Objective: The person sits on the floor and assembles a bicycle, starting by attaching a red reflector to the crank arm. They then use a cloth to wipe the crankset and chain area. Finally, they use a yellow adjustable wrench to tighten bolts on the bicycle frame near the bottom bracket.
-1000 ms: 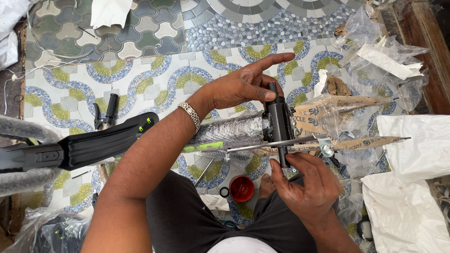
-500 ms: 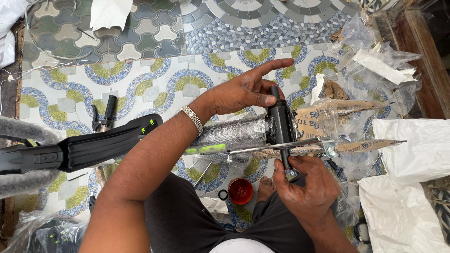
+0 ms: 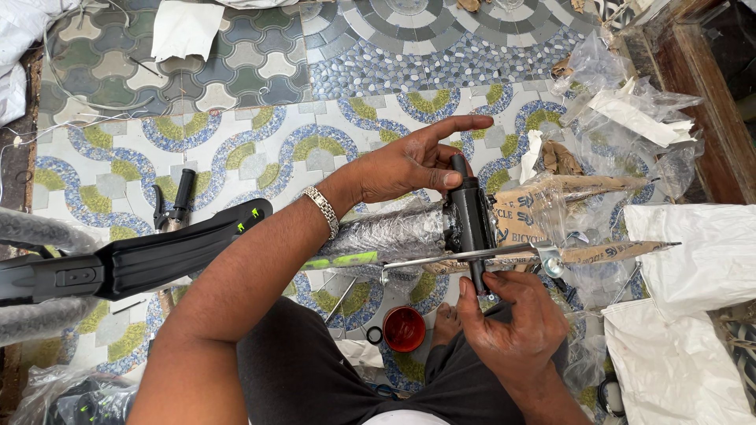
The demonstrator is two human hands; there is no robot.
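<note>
Head view: black bike frame tube point(image 3: 471, 216) stands with its long axis running near to far across the picture, top end pointing away from the person, bottom end toward their lap. It sits mid-frame, crossing a wrapped frame tube point(image 3: 390, 234) in bubble wrap that runs left to right, with cardboard-wrapped stays point(image 3: 567, 193) pointing right. A thin silver rod point(image 3: 472, 256) lies left-right across the black tube.

Left hand point(image 3: 409, 165) rests on the top end of the black tube, thumb against its top, index finger stretched out straight, other fingers loosely curled; grip is spread, not clamped. Metal bracelet point(image 3: 321, 211) on that wrist. Right hand point(image 3: 512, 323) is at the tube's lower end, fingertips pinching a small part there; the part itself is too hidden to tell.

Compared with half a second ago: both hands in nearly the same places, left index finger still extended, right hand still at the bottom end; frame has not visibly shifted.

Surface is a patterned tile floor point(image 3: 260, 142) in blue, green and white. Black mudguard point(image 3: 157, 256) lies at left, a small red cap point(image 3: 404, 328) near the knees, clear plastic bags point(image 3: 630, 102) at upper right, white sacks point(image 3: 701, 260) at right, a white sheet of paper point(image 3: 185, 27) at top.
</note>
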